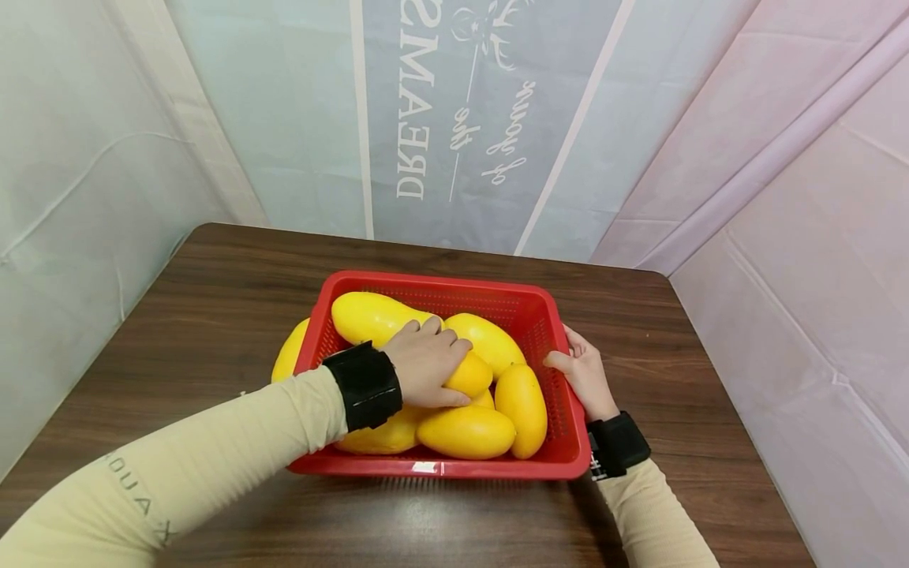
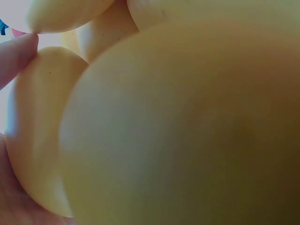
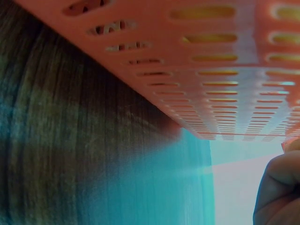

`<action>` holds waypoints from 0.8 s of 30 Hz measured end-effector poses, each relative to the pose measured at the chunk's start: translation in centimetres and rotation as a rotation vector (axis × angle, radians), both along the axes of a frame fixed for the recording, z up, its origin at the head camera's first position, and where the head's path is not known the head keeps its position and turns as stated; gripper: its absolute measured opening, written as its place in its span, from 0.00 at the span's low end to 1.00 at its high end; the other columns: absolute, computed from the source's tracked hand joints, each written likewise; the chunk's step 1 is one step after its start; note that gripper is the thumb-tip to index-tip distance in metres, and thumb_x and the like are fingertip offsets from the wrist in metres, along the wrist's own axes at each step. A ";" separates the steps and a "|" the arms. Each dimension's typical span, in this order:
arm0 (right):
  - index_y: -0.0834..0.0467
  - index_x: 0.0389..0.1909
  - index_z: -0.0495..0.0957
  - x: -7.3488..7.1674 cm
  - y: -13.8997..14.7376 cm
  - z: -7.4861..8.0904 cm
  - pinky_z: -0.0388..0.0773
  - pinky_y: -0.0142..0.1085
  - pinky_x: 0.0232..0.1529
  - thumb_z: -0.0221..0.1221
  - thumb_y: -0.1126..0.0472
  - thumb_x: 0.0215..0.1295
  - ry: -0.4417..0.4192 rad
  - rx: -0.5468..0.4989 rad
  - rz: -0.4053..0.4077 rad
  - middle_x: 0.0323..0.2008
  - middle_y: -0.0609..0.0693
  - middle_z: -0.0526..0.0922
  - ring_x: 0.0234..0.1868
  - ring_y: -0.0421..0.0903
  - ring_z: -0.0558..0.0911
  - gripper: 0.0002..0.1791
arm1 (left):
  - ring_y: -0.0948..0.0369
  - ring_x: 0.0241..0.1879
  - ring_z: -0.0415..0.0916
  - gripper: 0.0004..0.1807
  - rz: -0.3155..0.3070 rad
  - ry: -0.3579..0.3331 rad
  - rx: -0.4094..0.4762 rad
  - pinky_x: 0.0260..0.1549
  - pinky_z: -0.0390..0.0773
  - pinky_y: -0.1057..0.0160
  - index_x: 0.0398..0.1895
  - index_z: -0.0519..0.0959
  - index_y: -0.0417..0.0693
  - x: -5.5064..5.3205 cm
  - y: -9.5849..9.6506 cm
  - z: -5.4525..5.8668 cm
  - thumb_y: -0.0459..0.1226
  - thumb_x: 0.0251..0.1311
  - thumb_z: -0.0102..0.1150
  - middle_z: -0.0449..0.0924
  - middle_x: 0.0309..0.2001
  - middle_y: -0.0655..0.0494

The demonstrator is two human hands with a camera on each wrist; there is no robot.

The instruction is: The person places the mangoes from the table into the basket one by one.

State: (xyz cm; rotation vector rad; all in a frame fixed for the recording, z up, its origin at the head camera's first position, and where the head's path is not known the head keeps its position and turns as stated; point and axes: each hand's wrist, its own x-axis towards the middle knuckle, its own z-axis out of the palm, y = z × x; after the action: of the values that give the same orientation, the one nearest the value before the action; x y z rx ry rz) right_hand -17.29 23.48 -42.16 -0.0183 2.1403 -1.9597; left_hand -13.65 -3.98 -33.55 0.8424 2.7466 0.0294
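A red plastic basket [image 1: 440,470] stands on the table with several smooth yellow mangoes in it. My left hand [image 1: 426,364] reaches over its left side and grips one mango [image 1: 472,374] near the middle of the pile. In the left wrist view, fingertips [image 2: 21,54] lie around that mango [image 2: 40,126], while another large mango [image 2: 187,126] blocks most of the picture. On the right, my right hand [image 1: 585,375] holds the basket's rim, thumb over the edge. The slotted basket wall [image 3: 215,70] fills the top of the right wrist view, curled fingers [image 3: 279,187] at its lower right.
Another mango [image 1: 289,353] lies outside the basket, against its left side and partly hidden. The dark wood table [image 1: 234,276] meets a printed grey-blue cloth [image 1: 476,213] at the back. Pale cloth walls [image 1: 795,260] stand on both sides.
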 end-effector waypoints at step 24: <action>0.56 0.75 0.57 0.0 -0.1 0.1 0.85 0.42 0.46 0.53 0.65 0.69 -0.008 0.016 0.003 0.66 0.64 0.71 0.49 0.44 0.85 0.34 | 0.51 0.56 0.66 0.42 0.001 0.014 -0.030 0.55 0.70 0.52 0.72 0.65 0.53 0.1 0.5 0.1 0.62 0.58 0.56 0.75 0.60 0.52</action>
State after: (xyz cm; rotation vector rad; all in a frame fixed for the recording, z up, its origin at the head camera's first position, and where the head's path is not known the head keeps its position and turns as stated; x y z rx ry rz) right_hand -17.32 23.42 -42.08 -0.0103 2.1495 -1.9376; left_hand -13.60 -3.50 -33.46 0.8361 2.7531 -0.0168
